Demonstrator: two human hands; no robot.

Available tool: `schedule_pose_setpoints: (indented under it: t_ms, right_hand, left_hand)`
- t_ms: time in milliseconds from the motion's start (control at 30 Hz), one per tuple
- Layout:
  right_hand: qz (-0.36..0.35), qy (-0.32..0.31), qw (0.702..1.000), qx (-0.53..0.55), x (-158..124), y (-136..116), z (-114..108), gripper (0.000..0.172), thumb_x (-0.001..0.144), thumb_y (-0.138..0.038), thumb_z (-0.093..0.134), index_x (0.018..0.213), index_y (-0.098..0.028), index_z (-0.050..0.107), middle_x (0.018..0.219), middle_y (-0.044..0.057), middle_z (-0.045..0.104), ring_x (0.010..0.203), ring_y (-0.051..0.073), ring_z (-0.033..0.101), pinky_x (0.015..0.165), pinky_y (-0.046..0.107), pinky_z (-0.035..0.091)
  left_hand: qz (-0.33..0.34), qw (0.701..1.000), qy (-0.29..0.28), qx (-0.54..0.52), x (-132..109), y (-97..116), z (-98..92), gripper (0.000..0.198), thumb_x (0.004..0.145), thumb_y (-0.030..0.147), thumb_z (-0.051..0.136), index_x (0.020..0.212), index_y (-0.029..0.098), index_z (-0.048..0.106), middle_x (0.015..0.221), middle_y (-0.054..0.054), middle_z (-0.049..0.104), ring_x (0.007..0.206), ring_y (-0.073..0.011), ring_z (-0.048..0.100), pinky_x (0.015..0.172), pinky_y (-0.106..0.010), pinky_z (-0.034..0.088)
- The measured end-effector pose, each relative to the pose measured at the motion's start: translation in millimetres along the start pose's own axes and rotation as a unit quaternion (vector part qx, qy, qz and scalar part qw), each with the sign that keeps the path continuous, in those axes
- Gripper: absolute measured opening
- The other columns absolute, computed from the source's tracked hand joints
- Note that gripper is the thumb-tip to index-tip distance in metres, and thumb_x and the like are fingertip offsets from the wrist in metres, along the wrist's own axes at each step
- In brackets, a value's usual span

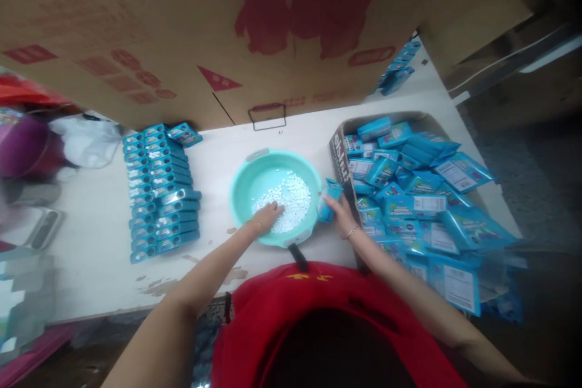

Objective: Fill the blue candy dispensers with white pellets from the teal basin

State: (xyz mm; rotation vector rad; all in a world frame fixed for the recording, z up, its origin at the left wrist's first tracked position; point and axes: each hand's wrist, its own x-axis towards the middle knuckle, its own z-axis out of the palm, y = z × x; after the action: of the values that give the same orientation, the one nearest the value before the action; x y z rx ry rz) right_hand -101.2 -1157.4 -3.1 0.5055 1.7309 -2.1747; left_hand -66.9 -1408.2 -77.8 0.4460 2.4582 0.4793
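Note:
My left hand (267, 216) reaches into a turquoise plastic basin (243, 185). Its fingers are bent together down among many small white pieces (295, 197), and what they grip, if anything, is hidden. Just outside the basin's right rim, my right hand (342, 213) is closed around a small blue box (331, 199), held roughly upright. The white pieces lie loose in a patch over the middle and right of the basin's floor. Blur hides their exact shape.
Rows of blue boxes (163, 194) stand on the white table (213, 151) at left. A carton (339, 154) heaped with blue packets (422, 194) is at right. Behind rises a large cardboard box (182, 42). A black strip (298, 257) lies before the basin.

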Motion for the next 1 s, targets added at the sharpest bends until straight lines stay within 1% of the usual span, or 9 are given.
schedule_pose_setpoints:
  t_ms: [100,200,300,400,467,633,833,933,1000]
  right_hand:
    - [-0.009,0.001,1.000,-0.019,-0.3,-1.5,0.9,0.051,0.064,-0.044,0.075,0.107,-0.023,0.059,0.100,0.004,0.069,0.101,0.027,0.063,0.095,0.046,0.047]
    - [-0.030,-0.016,0.998,-0.055,-2.8,-7.8,-1.7,0.057,0.064,-0.043,0.075,0.113,-0.024,0.054,0.104,0.004,0.067,0.102,0.026,0.062,0.098,0.045,0.046]
    - [-0.079,-0.035,0.988,-0.129,-6.6,-13.5,-3.8,0.078,0.060,-0.039,0.079,0.127,-0.025,0.042,0.120,0.006,0.060,0.112,0.026,0.057,0.102,0.043,0.042]
    - [-0.147,-0.061,0.958,-0.239,-8.6,-14.4,-0.8,0.095,0.057,-0.038,0.081,0.136,-0.023,0.030,0.135,0.012,0.047,0.124,0.029,0.047,0.107,0.045,0.037]
    - [-0.197,-0.087,0.924,-0.315,-8.3,-12.3,5.1,0.094,0.059,-0.040,0.080,0.136,-0.021,0.030,0.137,0.014,0.043,0.127,0.031,0.043,0.108,0.046,0.035]
    - [-0.300,-0.129,0.843,-0.427,-6.1,-1.5,27.6,0.082,0.064,-0.034,0.073,0.134,-0.018,0.033,0.128,0.016,0.047,0.121,0.032,0.044,0.105,0.050,0.038]
    - [-0.371,-0.167,0.790,-0.459,-8.2,11.5,42.7,0.078,0.064,-0.023,0.065,0.134,-0.017,0.032,0.129,0.015,0.047,0.124,0.032,0.042,0.109,0.055,0.030]
    - [-0.390,-0.171,0.776,-0.465,-9.8,15.3,43.0,0.076,0.065,-0.024,0.064,0.134,-0.017,0.033,0.129,0.015,0.048,0.124,0.032,0.042,0.111,0.057,0.027]
    - [-0.389,-0.175,0.774,-0.468,-10.3,17.7,42.8,0.075,0.065,-0.025,0.064,0.134,-0.017,0.033,0.128,0.015,0.049,0.124,0.032,0.042,0.111,0.056,0.027]
  left_hand:
    - [0.029,0.998,-0.017,-0.048,-3.0,13.4,5.7,0.050,0.078,0.002,0.044,0.126,0.014,0.046,0.115,-0.013,0.053,0.101,-0.0198,0.055,0.091,-0.032,0.045]
    - [0.053,0.994,-0.009,-0.097,-10.4,18.6,-0.3,0.043,0.085,0.009,0.041,0.128,0.011,0.042,0.121,-0.013,0.053,0.111,-0.0174,0.052,0.099,-0.029,0.041]
    - [0.057,0.980,0.026,-0.189,-27.2,15.2,-20.1,0.037,0.091,0.021,0.038,0.127,0.013,0.042,0.123,-0.013,0.052,0.110,-0.0186,0.052,0.099,-0.032,0.042]
    - [0.063,0.969,0.053,-0.234,-50.6,10.7,-53.1,0.037,0.092,0.028,0.038,0.127,0.017,0.042,0.124,-0.012,0.052,0.111,-0.0204,0.052,0.099,-0.034,0.042]
    - [0.066,0.970,0.068,-0.222,-66.5,10.7,-80.1,0.037,0.092,0.030,0.038,0.127,0.018,0.043,0.124,-0.012,0.053,0.112,-0.0205,0.051,0.100,-0.034,0.041]
    - [0.071,0.979,0.082,-0.174,-94.2,21.6,-140.0,0.035,0.093,0.030,0.035,0.124,0.019,0.046,0.116,-0.009,0.056,0.105,-0.0185,0.054,0.095,-0.032,0.044]
    - [0.049,0.996,0.008,-0.074,-95.2,40.0,-173.8,0.034,0.092,0.029,0.036,0.119,0.016,0.051,0.115,-0.011,0.058,0.104,-0.0213,0.056,0.093,-0.035,0.045]
    - [0.006,1.000,-0.019,0.012,-92.2,60.9,-188.3,0.035,0.092,0.026,0.036,0.122,0.015,0.049,0.115,-0.013,0.060,0.102,-0.0234,0.059,0.089,-0.036,0.047]
    - [-0.020,0.996,-0.031,0.083,-90.7,81.7,-197.3,0.034,0.092,0.022,0.035,0.123,0.015,0.048,0.109,-0.014,0.062,0.094,-0.0240,0.061,0.080,-0.036,0.049]
